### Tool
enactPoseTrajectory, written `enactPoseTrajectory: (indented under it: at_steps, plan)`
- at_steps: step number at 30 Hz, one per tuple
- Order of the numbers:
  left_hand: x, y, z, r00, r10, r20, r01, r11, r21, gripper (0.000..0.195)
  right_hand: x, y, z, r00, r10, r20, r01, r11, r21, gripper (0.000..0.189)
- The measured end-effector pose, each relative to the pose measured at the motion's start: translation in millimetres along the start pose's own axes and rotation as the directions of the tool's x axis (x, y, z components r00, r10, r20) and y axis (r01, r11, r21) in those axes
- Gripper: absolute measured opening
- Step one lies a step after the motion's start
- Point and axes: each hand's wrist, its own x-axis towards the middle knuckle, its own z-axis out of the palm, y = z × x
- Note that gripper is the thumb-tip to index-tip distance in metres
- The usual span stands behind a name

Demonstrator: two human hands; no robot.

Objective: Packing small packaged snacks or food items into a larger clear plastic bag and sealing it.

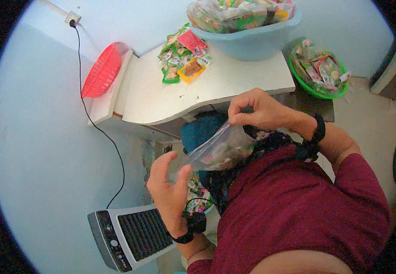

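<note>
A clear zip-top plastic bag (pixel 227 150) with small packets inside hangs in front of my body. My right hand (pixel 261 109) pinches one end of its zip edge between thumb and finger. At the other end is my left hand (pixel 170 185), thumb and fingers spread apart. Its thumb is beside or against the bag's corner; contact is hard to tell. Several packaged food packets (pixel 184 58) lie on the white tabletop (pixel 239 73) beyond my hands.
A light-blue basin (pixel 249 46) of bagged packets stands on the table. Right of it is a green basket (pixel 316 92) of packets. A red basket (pixel 102 73) leans at the left. Below stands an air cooler (pixel 146 234); its black cord (pixel 119 154) runs up the wall.
</note>
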Motion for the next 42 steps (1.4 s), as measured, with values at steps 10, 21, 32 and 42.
enactPoseTrajectory:
  at_steps: [10,21,32,42]
  plan:
    - [22,29,38,0.987,0.102,0.121,-0.093,0.993,-0.076,0.022,-5,-14,7,0.998,-0.048,0.045,0.049,0.998,-0.035,0.016]
    - [11,33,41,0.993,0.081,0.088,-0.071,0.991,-0.11,0.006,-7,-12,8,0.985,-0.099,0.142,0.094,0.995,0.044,0.017]
    - [8,36,40,0.99,0.057,0.127,-0.037,0.987,-0.154,0.006,-4,2,12,0.943,0.118,0.311,-0.171,0.974,0.15,0.018]
    - [11,34,42,0.989,0.119,0.093,-0.101,0.979,-0.178,0.005,-16,54,25,0.802,0.115,0.586,-0.145,0.989,0.005,0.042]
